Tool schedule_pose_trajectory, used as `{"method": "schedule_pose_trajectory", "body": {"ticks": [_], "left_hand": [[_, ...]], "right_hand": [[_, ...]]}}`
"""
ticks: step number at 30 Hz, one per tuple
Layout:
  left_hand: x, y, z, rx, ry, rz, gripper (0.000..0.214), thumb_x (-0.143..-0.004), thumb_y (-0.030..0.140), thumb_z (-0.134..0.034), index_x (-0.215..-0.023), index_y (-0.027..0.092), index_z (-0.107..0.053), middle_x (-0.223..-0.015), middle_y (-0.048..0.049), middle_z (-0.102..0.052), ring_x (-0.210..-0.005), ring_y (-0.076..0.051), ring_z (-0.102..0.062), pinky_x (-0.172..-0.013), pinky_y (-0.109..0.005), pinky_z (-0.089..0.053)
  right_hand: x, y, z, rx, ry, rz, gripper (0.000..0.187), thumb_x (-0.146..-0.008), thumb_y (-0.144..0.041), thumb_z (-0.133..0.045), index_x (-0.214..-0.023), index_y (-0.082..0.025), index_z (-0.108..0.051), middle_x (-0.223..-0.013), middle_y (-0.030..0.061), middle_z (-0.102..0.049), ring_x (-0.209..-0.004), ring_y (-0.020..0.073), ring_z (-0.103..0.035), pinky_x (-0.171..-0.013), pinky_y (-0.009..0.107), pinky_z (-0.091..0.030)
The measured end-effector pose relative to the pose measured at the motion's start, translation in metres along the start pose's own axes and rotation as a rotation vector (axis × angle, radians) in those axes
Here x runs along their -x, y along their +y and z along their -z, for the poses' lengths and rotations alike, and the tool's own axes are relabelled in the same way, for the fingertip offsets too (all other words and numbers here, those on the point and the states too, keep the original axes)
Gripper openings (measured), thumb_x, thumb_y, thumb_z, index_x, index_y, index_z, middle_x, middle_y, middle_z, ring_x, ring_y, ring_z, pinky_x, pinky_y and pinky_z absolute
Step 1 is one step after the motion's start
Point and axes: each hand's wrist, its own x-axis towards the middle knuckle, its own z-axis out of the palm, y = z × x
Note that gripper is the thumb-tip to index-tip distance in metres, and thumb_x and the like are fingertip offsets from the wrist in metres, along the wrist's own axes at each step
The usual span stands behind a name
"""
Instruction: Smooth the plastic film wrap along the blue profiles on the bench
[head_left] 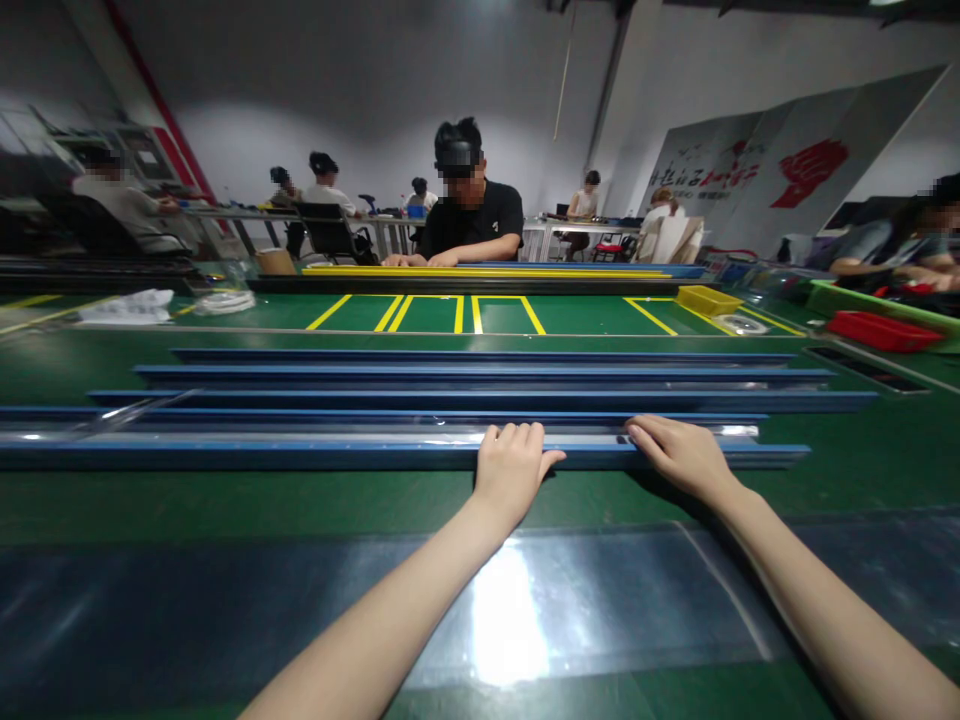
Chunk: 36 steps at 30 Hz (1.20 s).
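A long, straight blue channel point(300, 458) is touched by the bent fingers of the left hand point(514, 465), its thumb spread, and the curled fingers of the right hand point(686, 460). Whether it is gripped cannot be told, some fingertips being hidden. Nearer than the fingers, a glossy sheet point(337, 600) is cut off; far beyond, banner point(810, 170) characters are blurred.

A long blue rail point(300, 459) lies straight and crosswise before me, nearest in a row of roughly parallel blue rails point(450, 398), its near wall toward me, its left end out of view.
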Motion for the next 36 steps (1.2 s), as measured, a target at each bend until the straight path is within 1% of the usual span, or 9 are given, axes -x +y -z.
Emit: {"method": "schedule_pose_trajectory", "body": {"ticks": [5,9,12,16,19,23,30,36], "left_hand": [[0.001,-0.0002,-0.0015,-0.006,0.009,-0.005,0.031,-0.079,0.048,-0.052,-0.075,0.017,-0.052,-0.07,-0.0018,-0.061,-0.07,-0.018,-0.054,-0.064,-0.031,-0.03],[0.0025,0.0,-0.0027,-0.023,0.013,-0.056,0.029,-0.083,0.044,-0.046,-0.075,0.017,-0.053,-0.07,-0.0032,-0.06,-0.07,-0.019,-0.054,-0.063,-0.032,-0.029],[0.0031,0.0001,-0.0023,-0.026,0.013,-0.075,0.029,-0.085,0.041,-0.042,-0.076,0.017,-0.055,-0.071,-0.0046,-0.06,-0.072,-0.02,-0.054,-0.063,-0.033,-0.03],[0.0032,0.0003,-0.0005,-0.021,0.004,-0.075,0.028,-0.086,0.039,-0.041,-0.077,0.017,-0.055,-0.071,-0.005,-0.06,-0.072,-0.02,-0.054,-0.064,-0.033,-0.03],[0.0028,0.0005,0.0006,-0.017,-0.007,-0.073,0.027,-0.085,0.038,-0.041,-0.077,0.017,-0.056,-0.072,-0.0052,-0.06,-0.073,-0.02,-0.054,-0.064,-0.033,-0.031],[0.0027,0.0006,0.0002,-0.017,-0.014,-0.073,0.026,-0.085,0.038,-0.041,-0.077,0.017,-0.056,-0.072,-0.0054,-0.06,-0.073,-0.02,-0.053,-0.064,-0.034,-0.031],[0.0037,0.001,-0.0004,-0.016,-0.012,-0.076,0.026,-0.085,0.037,-0.042,-0.078,0.017,-0.056,-0.073,-0.0053,-0.06,-0.074,-0.02,-0.054,-0.065,-0.034,-0.031],[0.0035,0.0009,-0.0007,-0.017,-0.005,-0.078,0.025,-0.085,0.037,-0.042,-0.077,0.017,-0.056,-0.072,-0.0051,-0.06,-0.073,-0.02,-0.053,-0.065,-0.034,-0.031]], "right_hand": [[-0.0004,-0.0011,0.0018,-0.004,0.003,-0.012,0.04,-0.089,-0.039,-0.024,-0.084,-0.024,-0.06,-0.087,0.0012,-0.067,-0.074,0.0163,-0.061,-0.054,0.024,-0.036],[-0.0004,-0.0008,0.0015,0.005,-0.011,-0.013,0.04,-0.089,-0.04,-0.024,-0.083,-0.024,-0.06,-0.085,0.0012,-0.067,-0.073,0.0162,-0.061,-0.055,0.024,-0.036],[-0.0002,-0.0008,0.0006,0.034,0.009,-0.012,0.04,-0.089,-0.04,-0.024,-0.077,-0.023,-0.059,-0.079,0.0019,-0.066,-0.07,0.0162,-0.06,-0.053,0.024,-0.034],[-0.0004,-0.0007,0.0001,0.064,0.022,-0.03,0.043,-0.088,-0.04,-0.024,-0.067,-0.022,-0.057,-0.068,0.0028,-0.065,-0.064,0.017,-0.06,-0.051,0.025,-0.032],[-0.0005,-0.0004,-0.0003,0.057,0.022,-0.028,0.047,-0.088,-0.04,-0.023,-0.063,-0.022,-0.058,-0.069,0.0036,-0.066,-0.064,0.0172,-0.06,-0.052,0.025,-0.033],[-0.0005,-0.0002,-0.0009,0.055,0.022,-0.03,0.049,-0.088,-0.04,-0.023,-0.064,-0.021,-0.061,-0.072,0.0039,-0.067,-0.066,0.0172,-0.06,-0.052,0.025,-0.033],[-0.0009,-0.0012,0.0003,0.072,0.006,-0.041,0.05,-0.088,-0.04,-0.023,-0.061,-0.021,-0.06,-0.069,0.0038,-0.066,-0.065,0.0173,-0.061,-0.051,0.025,-0.031],[-0.0009,-0.0013,0.0007,0.065,0.025,-0.029,0.05,-0.088,-0.04,-0.023,-0.061,-0.021,-0.06,-0.067,0.0041,-0.066,-0.064,0.017,-0.06,-0.05,0.025,-0.031]]}}
